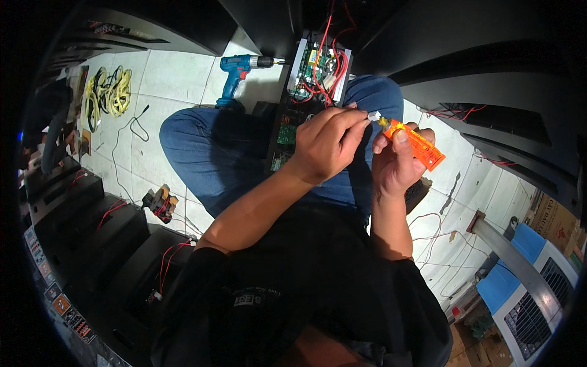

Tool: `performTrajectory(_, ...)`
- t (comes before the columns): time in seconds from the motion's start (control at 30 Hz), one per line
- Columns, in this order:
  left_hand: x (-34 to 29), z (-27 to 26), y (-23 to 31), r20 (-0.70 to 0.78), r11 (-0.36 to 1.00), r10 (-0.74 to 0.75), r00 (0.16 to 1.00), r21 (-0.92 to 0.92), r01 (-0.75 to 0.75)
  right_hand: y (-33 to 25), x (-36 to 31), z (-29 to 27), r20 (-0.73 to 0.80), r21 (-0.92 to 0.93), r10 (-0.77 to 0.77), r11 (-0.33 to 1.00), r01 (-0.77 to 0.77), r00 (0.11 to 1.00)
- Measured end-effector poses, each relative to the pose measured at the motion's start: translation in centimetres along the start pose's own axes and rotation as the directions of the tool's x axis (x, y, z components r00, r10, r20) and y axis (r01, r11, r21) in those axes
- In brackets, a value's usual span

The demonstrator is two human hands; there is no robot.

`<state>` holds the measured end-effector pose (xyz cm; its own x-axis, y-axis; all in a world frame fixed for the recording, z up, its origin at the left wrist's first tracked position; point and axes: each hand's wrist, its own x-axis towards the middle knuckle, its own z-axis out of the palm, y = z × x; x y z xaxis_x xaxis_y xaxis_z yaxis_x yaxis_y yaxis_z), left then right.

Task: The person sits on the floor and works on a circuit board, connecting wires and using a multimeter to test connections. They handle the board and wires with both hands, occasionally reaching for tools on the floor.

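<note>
My left hand (327, 140) pinches a small white wire connector (374, 115) between thumb and fingertips, above my right knee. In my right hand (396, 156) is an orange glue tube (417, 144), its yellowish nozzle aimed at the connector and close to it; whether they touch, I cannot tell. Just beyond my hands, between my legs, lies an open electronics module (318, 73) with a green circuit board, a metal frame and red wires. Part of its lower board (285, 134) shows beside my left wrist.
A blue cordless drill (235, 76) rests beyond my left knee. Coiled yellow and black cable (109, 92) lies at far left. Black cabinets (122, 238) with loose red wires line the left, and more black panels (440, 55) rise ahead. A blue and white air cooler (529, 287) stands at lower right.
</note>
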<state>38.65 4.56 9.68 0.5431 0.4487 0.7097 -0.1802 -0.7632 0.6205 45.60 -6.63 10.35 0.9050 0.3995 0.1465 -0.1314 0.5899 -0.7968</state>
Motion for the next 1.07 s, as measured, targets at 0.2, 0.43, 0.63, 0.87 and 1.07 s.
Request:
performTrajectory(0.2, -0.2, 0.2, -0.3, -0.007, 1.000, -0.003, 1.000, -0.021, 0.003, 0.0, 0.1, 0.1, -0.002, -0.005, 0.000, 1.000, 0.000, 1.000)
performTrajectory(0.43, -0.5, 0.4, -0.5, 0.002, 0.999, -0.017, 1.000, -0.040, 0.017, 0.0, 0.1, 0.1, -0.010, -0.004, 0.009, 1.000, -0.009, 1.000)
performTrajectory(0.63, -0.8, 0.5, -0.2, 0.024, 0.990, -0.086, 0.996, -0.107, 0.088, 0.2, 0.1, 0.1, -0.017, -0.006, 0.005, 1.000, -0.006, 1.000)
performTrajectory(0.87, -1.0, 0.7, 0.3, 0.061, 0.953, -0.219, 0.974, -0.199, 0.227, 0.7, 0.1, -0.6, 0.002, -0.050, -0.051, 0.997, 0.051, 0.999)
performTrajectory(1.07, -2.7, 1.5, -0.4, 0.202, 0.723, -0.442, 0.874, -0.496, 0.480, 1.0, -0.1, -0.6, 0.020, -0.183, -0.104, 0.977, 0.106, 0.994)
